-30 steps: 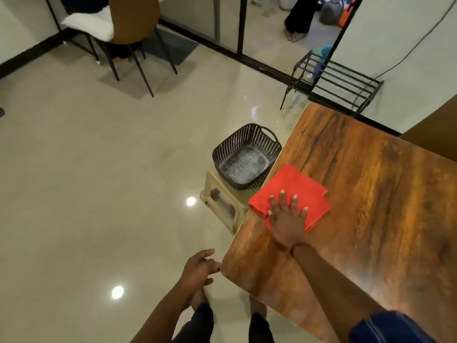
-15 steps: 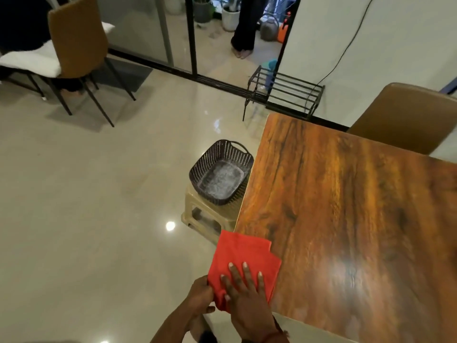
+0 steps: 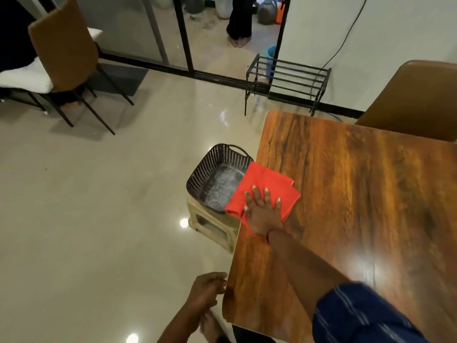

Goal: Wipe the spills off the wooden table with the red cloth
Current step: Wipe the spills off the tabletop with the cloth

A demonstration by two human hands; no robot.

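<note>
Glossy beige tile floor (image 3: 99, 219) with ceiling-light glare spots. Tan chair (image 3: 66, 48) far left with white cushion (image 3: 24, 75). Black-framed glass doors (image 3: 153, 33) at back; someone's legs (image 3: 238, 21) beyond. Black wire rack (image 3: 286, 80) against white wall (image 3: 395, 33), black cable (image 3: 346, 38) running down it. Dark basket (image 3: 210, 169) on beige stool (image 3: 210, 229). Second tan chair (image 3: 415, 100) right.

Right hand (image 3: 264, 211) pressed flat, fingers spread; left hand (image 3: 206, 292) loosely curled, empty.
</note>
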